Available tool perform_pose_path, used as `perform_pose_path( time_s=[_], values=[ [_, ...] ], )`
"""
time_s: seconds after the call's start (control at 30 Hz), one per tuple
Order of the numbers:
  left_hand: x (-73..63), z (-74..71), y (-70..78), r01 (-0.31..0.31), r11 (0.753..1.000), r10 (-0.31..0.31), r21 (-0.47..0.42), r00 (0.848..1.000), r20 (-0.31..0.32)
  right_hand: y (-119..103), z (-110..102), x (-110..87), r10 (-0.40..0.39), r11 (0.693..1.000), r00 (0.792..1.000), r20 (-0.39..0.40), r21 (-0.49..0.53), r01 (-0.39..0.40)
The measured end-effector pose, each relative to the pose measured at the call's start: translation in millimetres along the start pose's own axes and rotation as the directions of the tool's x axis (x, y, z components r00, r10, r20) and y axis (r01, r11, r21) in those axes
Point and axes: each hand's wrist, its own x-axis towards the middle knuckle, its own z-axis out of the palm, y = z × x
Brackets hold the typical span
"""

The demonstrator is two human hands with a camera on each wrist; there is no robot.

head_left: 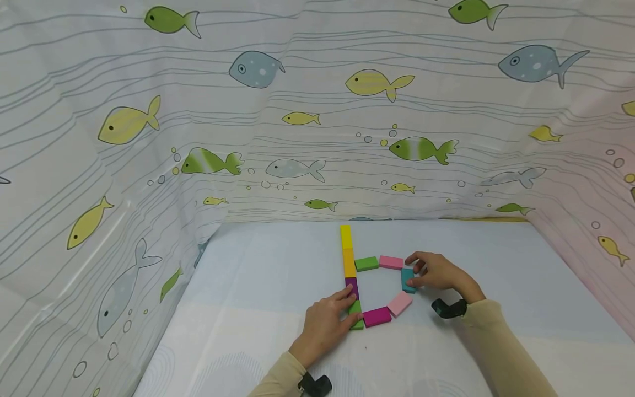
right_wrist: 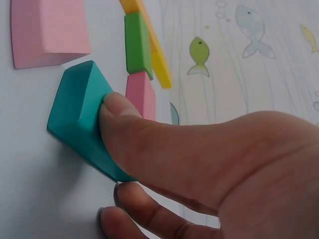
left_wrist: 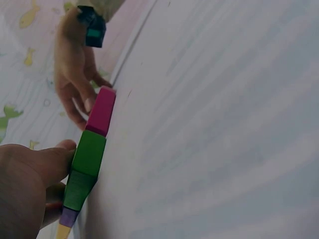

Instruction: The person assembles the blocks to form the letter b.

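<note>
My left hand [head_left: 324,322] lies along a column of blocks, index fingertip on the purple block [head_left: 351,284] and thumb on the lower green block [head_left: 356,323]. In the left wrist view its thumb is held straight against a green block [left_wrist: 89,152]. My right hand [head_left: 436,271] holds the teal block [head_left: 408,280] with thumb and bent fingers. The right wrist view shows the thumb pressed on the teal block [right_wrist: 75,107], fingertips close by its lower corner. Close to this hand are an upper pink block [head_left: 391,262] and a lower pink block [head_left: 399,304].
Yellow [head_left: 346,237] and orange [head_left: 349,263] blocks continue the column upward. Another green block [head_left: 367,264] and a magenta block [head_left: 377,316] complete a loop on its right. The pale table [head_left: 258,275] is backed by a fish-patterned curtain [head_left: 322,149]. A dark wrist camera [head_left: 448,309] sits by the right sleeve.
</note>
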Motion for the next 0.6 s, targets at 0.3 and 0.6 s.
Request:
perform_pose_path(
  time_s=[0.3, 0.6],
  values=[
    [-0.6, 1.1, -1.1, -0.015, 1.0, 0.015, 0.015, 1.0, -0.012, 1.6, 1.2, 2.1, 0.014, 1.0, 1.0, -0.001, -0.012, -0.014],
    [0.0, 2.3, -1.5, -0.017, 1.0, 0.017, 0.015, 1.0, -0.016, 0.2, 1.6, 3.0, 0.034, 0.999, 0.999, 0.015, -0.013, -0.033]
  ],
)
